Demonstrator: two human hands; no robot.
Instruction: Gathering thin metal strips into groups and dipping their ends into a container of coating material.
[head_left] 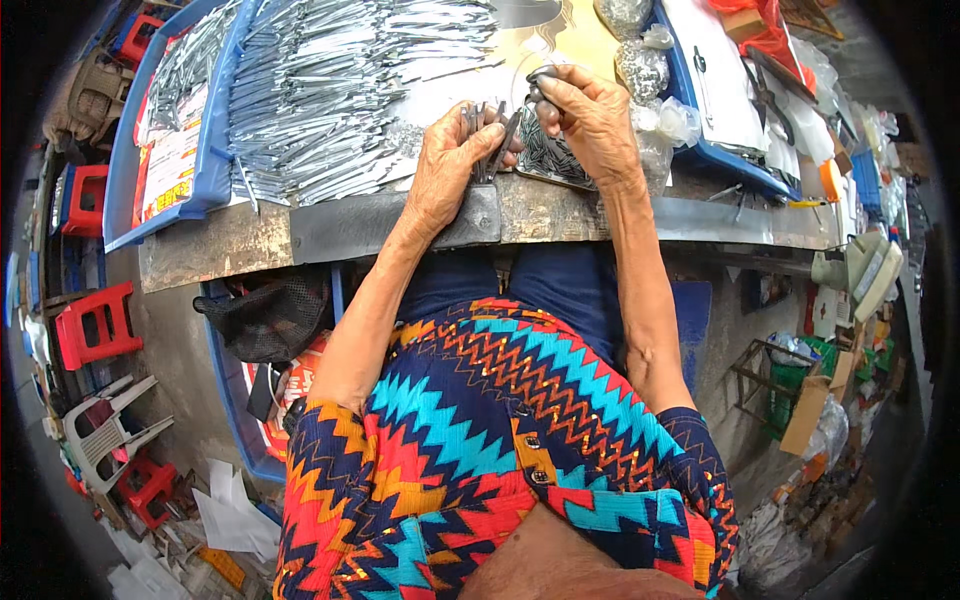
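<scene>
My left hand (455, 160) is closed round several narrow dark metal strips (497, 148), which stick up between the thumb and fingers. Just to its right and a little higher, my right hand (592, 120) pinches a small dark metal piece (541, 76) between thumb and fingertips; its exact kind cannot be made out. Below and between the hands, at the table edge, sits a shallow tray (553, 180) of small dark metal parts. A wide heap of thin silvery metal strips (320, 100) covers the table to the left of my hands.
A blue bin (215, 130) with more strips stands at the far left. Clear plastic bags (640, 70) of small parts lie right of my hands, beside another blue tray (715, 165). Red stools (97, 327) and a pale plastic chair (105, 430) stand on the left floor.
</scene>
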